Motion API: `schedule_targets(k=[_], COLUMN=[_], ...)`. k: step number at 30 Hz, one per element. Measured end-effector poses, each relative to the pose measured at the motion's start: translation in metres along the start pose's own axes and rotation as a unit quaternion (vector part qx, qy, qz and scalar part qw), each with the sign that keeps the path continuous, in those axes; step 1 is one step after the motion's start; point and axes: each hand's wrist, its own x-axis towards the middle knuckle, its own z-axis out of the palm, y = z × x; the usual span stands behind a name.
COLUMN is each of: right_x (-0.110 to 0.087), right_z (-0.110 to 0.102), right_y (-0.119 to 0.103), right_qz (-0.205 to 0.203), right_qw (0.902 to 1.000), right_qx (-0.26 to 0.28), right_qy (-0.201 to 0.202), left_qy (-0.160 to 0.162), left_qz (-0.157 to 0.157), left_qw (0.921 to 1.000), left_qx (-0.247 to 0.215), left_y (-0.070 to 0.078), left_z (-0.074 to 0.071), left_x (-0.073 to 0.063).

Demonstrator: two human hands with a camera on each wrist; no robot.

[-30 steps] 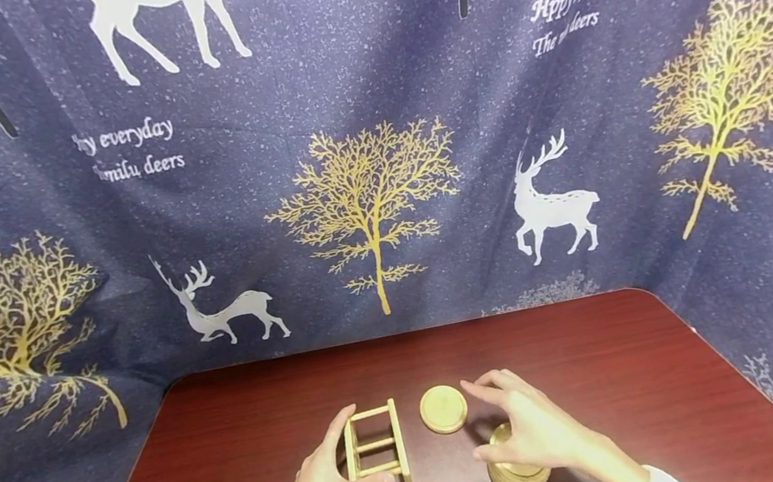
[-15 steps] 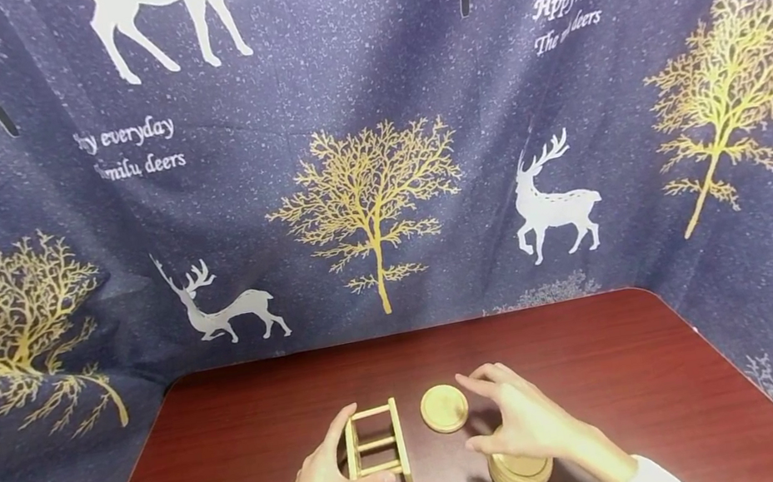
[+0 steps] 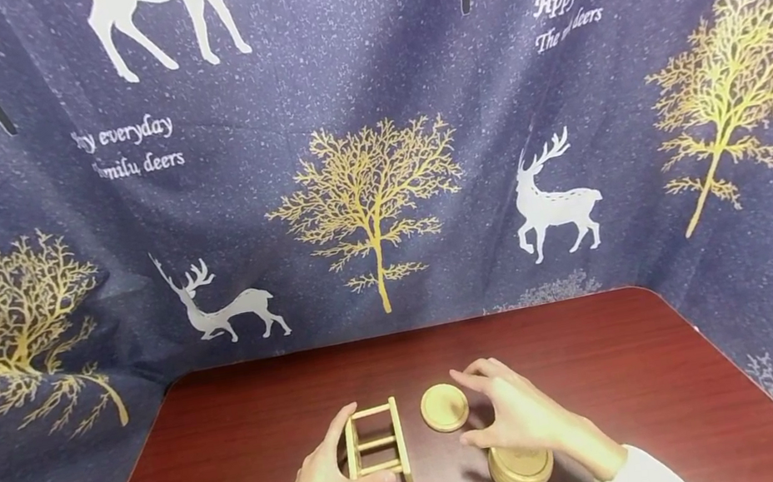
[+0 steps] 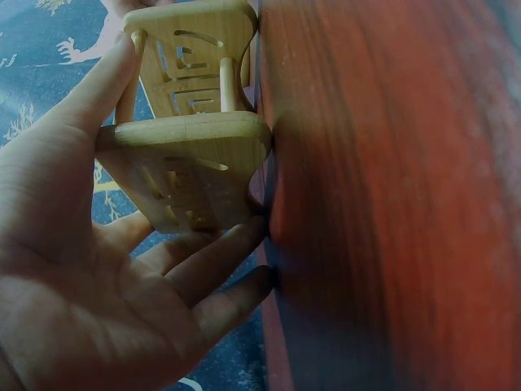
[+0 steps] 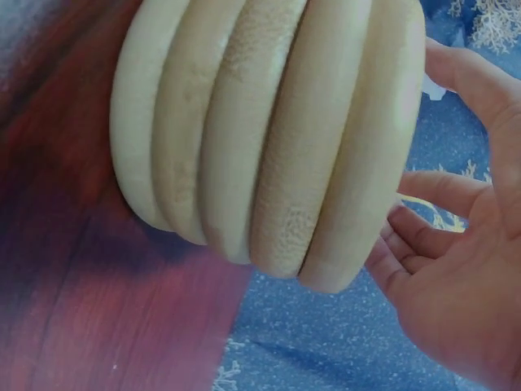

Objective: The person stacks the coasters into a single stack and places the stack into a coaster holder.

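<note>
A small light-wood coaster rack [image 3: 400,445], two boards joined by thin rods, sits left of centre. My left hand [image 3: 321,481] holds it from the left, thumb on the near side and fingers on the far side. Cut-out patterns show in its boards [image 4: 183,140] in the left wrist view. A single round wooden coaster [image 3: 444,408] lies flat to the right of the rack. My right hand [image 3: 524,415] hovers just right of that coaster, thumb and fingers spread and holding nothing. Partly under that hand stands a stack of several coasters [image 3: 524,474], whose rounded edges fill the right wrist view.
The dark red wooden table [image 3: 268,403] has its far edge against a blue cloth backdrop [image 3: 300,78] printed with deer and golden trees. The coaster stack stands close below my right wrist.
My right hand has shifted left and slightly away from me, off the stack and closer to the single coaster. The left hand, the rack and both sets of coasters keep their places.
</note>
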Motion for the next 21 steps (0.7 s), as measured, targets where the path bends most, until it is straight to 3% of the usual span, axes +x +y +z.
schedule_targets(k=[5, 16, 21], right_x=[0.005, 0.012, 0.016], right_z=[0.000, 0.005, 0.006], right_y=[0.001, 0.003, 0.002], right_qz=[-0.012, 0.001, 0.004], right_qw=[0.9999, 0.9997, 0.9995], right_qx=[-0.002, 0.010, 0.016], right_qy=[-0.001, -0.023, -0.027], left_qy=[0.000, 0.001, -0.011], left_qz=[0.000, -0.001, -0.003], left_qw=[1.0000, 0.9999, 0.9998], left_qx=[-0.003, 0.012, -0.015], left_y=[0.002, 0.002, 0.000], left_z=[-0.001, -0.001, -0.001], left_x=[-0.001, -0.002, -0.001])
